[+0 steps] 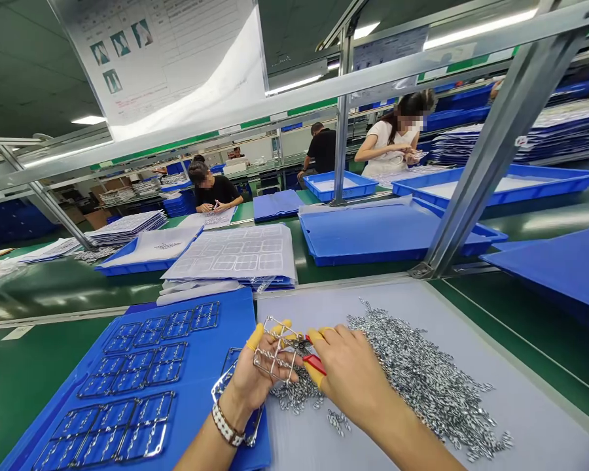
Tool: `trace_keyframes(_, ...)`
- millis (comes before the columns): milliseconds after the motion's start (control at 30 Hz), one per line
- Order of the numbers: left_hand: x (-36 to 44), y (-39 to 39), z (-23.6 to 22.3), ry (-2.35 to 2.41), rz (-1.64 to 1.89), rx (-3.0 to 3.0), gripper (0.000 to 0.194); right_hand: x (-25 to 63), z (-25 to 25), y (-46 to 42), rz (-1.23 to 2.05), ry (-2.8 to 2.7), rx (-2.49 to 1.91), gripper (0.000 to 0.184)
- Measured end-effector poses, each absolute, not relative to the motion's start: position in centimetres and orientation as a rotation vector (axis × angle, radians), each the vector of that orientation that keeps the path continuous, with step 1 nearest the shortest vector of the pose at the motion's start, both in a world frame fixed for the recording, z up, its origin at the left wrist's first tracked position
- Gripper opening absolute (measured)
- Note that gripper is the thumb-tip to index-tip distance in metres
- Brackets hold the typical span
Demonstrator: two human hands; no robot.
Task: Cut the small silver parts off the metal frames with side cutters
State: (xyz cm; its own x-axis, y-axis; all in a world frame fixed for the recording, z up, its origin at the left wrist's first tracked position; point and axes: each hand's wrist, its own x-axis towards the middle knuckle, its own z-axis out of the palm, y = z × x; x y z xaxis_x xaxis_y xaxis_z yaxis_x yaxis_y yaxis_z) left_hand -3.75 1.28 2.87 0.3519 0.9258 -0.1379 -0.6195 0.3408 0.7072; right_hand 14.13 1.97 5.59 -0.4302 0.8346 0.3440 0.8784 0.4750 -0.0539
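From my remote view, the green surface (19, 386) carries a blue sheet (203, 373) on the left, with rows of wire frames (140, 428) lying flat. Beside it I see a pale sheet (334, 451) bearing a large spread heap of small metal links (422, 366).

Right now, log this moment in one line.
left hand: holds wire frame | right hand: grips red-handled tool at frame | more frames in rows on blue sheet | pile of metal links on pale surface
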Motion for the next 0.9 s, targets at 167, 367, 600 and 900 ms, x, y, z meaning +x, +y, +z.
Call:
trace_keyframes(167, -3.6, 1.2, 2.9, 0.638, 1.105, 0.62, 0.055, 13.5, 5.7, 2.0, -0.164, -2.408, -1.457, 0.019)
trace_keyframes(367, -3.7, 1.2, 2.8, 0.645, 1.114, 0.629, 0.054, 13.4, 6.1, 1.7, -0.169, -2.413, -1.48, 0.024)
trace_keyframes(600, -3.7, 1.1, 2.7, 0.655, 1.099, 0.629, 0.055, 13.0, 6.3, 1.7, -0.176, -2.465, -1.517, 0.017)
trace_keyframes(900, -3.7, 1.2, 2.6, 0.685, 1.105, 0.641, 0.054, 12.7, 6.9, 1.4, -0.193, -2.54, -1.547, 0.016)
